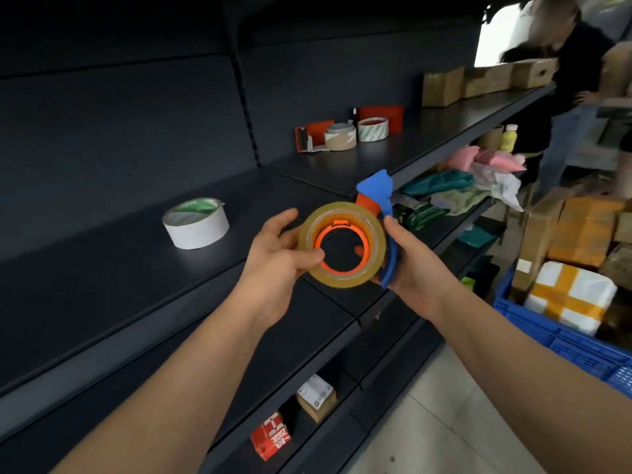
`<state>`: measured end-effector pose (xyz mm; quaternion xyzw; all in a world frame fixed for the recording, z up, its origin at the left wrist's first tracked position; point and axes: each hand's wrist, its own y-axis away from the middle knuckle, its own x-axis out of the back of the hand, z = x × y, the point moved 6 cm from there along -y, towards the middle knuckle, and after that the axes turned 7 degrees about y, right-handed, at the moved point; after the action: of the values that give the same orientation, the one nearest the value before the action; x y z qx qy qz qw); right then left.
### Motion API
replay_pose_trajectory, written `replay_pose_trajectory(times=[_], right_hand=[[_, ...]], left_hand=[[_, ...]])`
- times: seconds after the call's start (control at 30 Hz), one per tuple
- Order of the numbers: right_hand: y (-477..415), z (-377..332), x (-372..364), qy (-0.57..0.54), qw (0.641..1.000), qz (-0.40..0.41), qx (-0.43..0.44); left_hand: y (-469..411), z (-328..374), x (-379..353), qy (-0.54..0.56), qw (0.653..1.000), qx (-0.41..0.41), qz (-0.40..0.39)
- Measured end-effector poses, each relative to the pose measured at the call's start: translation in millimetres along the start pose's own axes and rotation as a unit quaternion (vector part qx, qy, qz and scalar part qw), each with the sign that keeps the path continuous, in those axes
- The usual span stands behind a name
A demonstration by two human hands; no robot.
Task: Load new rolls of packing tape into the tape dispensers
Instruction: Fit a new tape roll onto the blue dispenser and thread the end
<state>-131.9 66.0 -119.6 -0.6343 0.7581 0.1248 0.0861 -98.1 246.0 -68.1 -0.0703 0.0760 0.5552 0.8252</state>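
A clear yellowish tape roll point(342, 277) sits on the orange hub of a blue tape dispenser point(375, 189), held above the dark shelf point(102, 285). My left hand point(278, 256) grips the roll's left side, thumb on its face near the hub. My right hand point(412, 258) holds the dispenser's blue frame from the right, a fingertip showing through the hub. A white tape roll point(195, 223) lies on the shelf to the left. Further back stand an orange dispenser point(309, 135) and two more rolls point(355, 132).
Cardboard boxes point(478, 82) line the shelf's far end, where a person point(574, 80) stands. Bagged clothes point(472, 179) fill the lower shelf. A blue crate point(554, 336) with taped parcels sits on the floor at right. Small boxes point(294, 419) rest on the bottom shelf.
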Motion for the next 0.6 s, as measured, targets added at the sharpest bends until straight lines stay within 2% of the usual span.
replay_pose_trajectory(times=[0.2,0.37,0.6], right_hand=[[-39.8,-31.9,45.3,0.035,0.999,-0.016,-0.018],[-62.3,-53.7,76.9,0.020,0.998,-0.050,-0.038],[-73.3,-66.1,91.0,0.054,0.988,-0.142,-0.030]], left_hand=[[-28.3,4.2,-46.6,-0.023,0.998,-0.052,0.028],[-47.6,3.7,-82.7,-0.023,0.993,-0.074,0.087],[-54.5,-9.7,-105.2,-0.030,0.983,-0.067,0.166]])
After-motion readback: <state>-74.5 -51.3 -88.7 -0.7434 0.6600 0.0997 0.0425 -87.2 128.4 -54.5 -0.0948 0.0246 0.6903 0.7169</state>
